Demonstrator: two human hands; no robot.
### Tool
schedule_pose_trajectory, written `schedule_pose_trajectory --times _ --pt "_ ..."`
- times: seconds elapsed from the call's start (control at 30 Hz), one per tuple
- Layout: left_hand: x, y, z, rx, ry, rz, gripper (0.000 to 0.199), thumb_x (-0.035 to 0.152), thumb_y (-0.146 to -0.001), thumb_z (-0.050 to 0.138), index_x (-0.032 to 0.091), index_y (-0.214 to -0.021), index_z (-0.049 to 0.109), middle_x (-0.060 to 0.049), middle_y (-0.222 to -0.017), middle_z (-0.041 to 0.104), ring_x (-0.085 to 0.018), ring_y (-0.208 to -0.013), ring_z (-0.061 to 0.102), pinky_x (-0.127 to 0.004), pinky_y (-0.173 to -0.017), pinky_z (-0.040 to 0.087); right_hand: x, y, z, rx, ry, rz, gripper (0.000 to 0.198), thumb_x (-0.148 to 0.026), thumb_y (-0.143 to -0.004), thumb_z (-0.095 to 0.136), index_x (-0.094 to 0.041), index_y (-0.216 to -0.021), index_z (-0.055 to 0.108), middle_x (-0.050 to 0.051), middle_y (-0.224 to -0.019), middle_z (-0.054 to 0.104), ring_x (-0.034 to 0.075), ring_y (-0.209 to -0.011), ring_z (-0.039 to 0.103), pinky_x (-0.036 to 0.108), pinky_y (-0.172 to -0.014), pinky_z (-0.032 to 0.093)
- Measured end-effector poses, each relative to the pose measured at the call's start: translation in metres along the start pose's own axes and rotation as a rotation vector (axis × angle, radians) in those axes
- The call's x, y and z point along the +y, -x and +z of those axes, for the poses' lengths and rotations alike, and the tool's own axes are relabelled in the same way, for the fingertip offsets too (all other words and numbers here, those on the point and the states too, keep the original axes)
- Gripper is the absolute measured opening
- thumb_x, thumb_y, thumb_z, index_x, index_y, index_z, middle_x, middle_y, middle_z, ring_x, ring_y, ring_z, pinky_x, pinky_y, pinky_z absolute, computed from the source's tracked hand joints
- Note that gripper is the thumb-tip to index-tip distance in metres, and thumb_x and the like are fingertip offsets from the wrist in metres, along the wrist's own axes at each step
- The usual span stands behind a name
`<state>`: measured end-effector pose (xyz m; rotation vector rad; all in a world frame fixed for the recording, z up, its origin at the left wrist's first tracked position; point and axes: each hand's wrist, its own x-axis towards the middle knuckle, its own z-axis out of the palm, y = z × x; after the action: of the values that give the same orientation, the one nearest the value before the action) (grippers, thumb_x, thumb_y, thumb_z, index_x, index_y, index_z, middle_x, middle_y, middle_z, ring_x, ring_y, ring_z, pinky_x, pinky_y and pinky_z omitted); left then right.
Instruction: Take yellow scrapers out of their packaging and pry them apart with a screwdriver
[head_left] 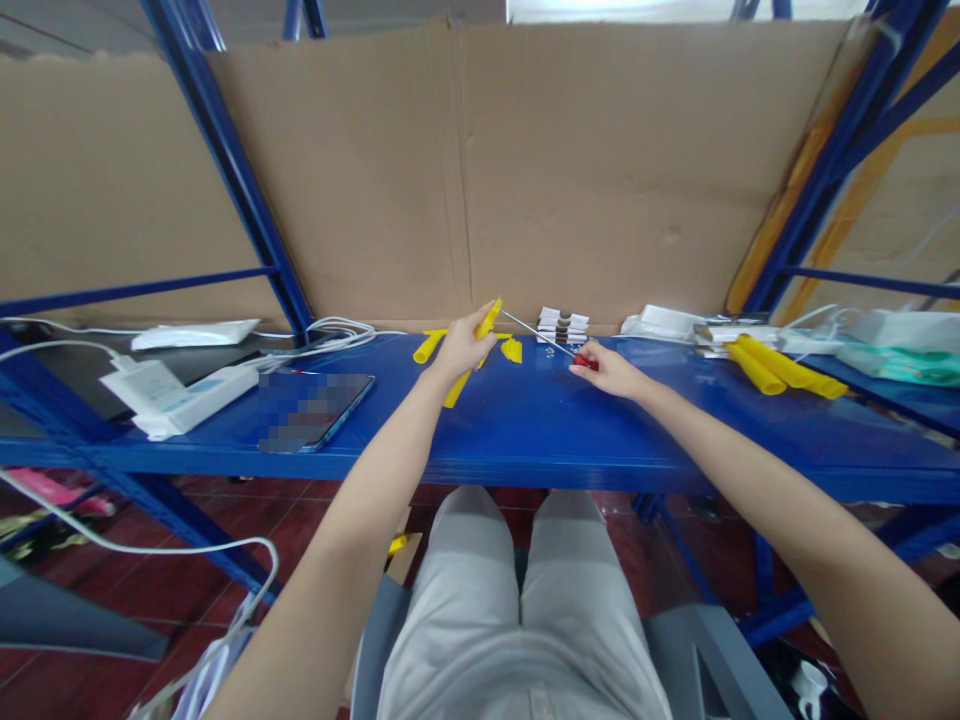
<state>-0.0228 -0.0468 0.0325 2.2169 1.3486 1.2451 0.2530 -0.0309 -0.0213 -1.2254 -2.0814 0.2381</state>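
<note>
My left hand (466, 345) is closed around a narrow yellow plastic piece (490, 318), whose upper end sticks out above the fingers. My right hand (611, 370) grips the red handle of a screwdriver (534, 331). Its long metal shaft points up and left, with the tip close to the yellow piece; I cannot tell whether they touch. Below my left hand lies a yellow tube (455, 391), and another yellow tube (427, 346) is to its left. A small crumpled yellow piece (512, 350) rests between my hands. Tiny light bits (551, 351) are scattered near the screwdriver.
Stacked white and dark small parts (562, 326) stand by the cardboard wall (585, 170). More yellow tubes (784, 370) lie right on the blue table (570, 430). At left are a phone (318, 412), a white power strip (199, 400) and coiled white cable (341, 333).
</note>
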Motion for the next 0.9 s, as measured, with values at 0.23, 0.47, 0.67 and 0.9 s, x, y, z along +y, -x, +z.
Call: schedule_pose_trajectory --times 0.23,0.47,0.67,0.9 --pt "-0.001 -0.0008 -0.0007 0.02 0.002 -0.002 0.054 0.012 -0.08 0.05 0.01 -0.133 0.053 -0.003 -0.075 0.066 -0.008 -0.044 0.051 -0.018 -0.045 0.041 -0.0076 -0.0002 -0.0035 -0.069 0.038 -0.024 0.024 -0.042 -0.088 0.042 -0.022 -0.079 0.05 0.005 -0.076 0.057 0.02 -0.072 0.053 0.033 -0.07 0.043" --pt "-0.0008 0.0 0.0006 0.008 -0.007 -0.017 0.057 0.011 -0.079 0.049 0.013 -0.137 0.049 0.001 -0.063 0.061 -0.008 -0.041 0.049 -0.019 -0.045 0.04 -0.0057 0.0021 -0.0003 0.009 0.022 -0.017 0.024 -0.042 -0.081 0.054 -0.023 -0.075 0.041 0.001 -0.069 0.053 0.018 -0.066 0.051 0.031 -0.064 0.042" --pt "-0.001 -0.0013 0.0003 0.014 -0.026 -0.018 0.056 0.012 -0.079 0.05 0.012 -0.135 0.051 0.0 -0.067 0.063 -0.008 -0.042 0.049 -0.018 -0.045 0.039 -0.0045 -0.0003 -0.0014 -0.045 0.066 -0.034 0.019 -0.04 -0.085 0.049 -0.02 -0.084 0.049 0.006 -0.08 0.06 0.019 -0.071 0.055 0.032 -0.069 0.044" --pt "-0.0015 -0.0019 0.0006 -0.028 -0.017 -0.046 0.057 0.012 -0.08 0.05 0.014 -0.137 0.049 0.001 -0.065 0.062 -0.008 -0.04 0.05 -0.018 -0.044 0.04 -0.0021 -0.0003 0.0003 0.015 0.134 -0.019 0.017 -0.037 -0.083 0.054 -0.021 -0.08 0.047 0.003 -0.071 0.058 0.017 -0.064 0.052 0.029 -0.061 0.041"
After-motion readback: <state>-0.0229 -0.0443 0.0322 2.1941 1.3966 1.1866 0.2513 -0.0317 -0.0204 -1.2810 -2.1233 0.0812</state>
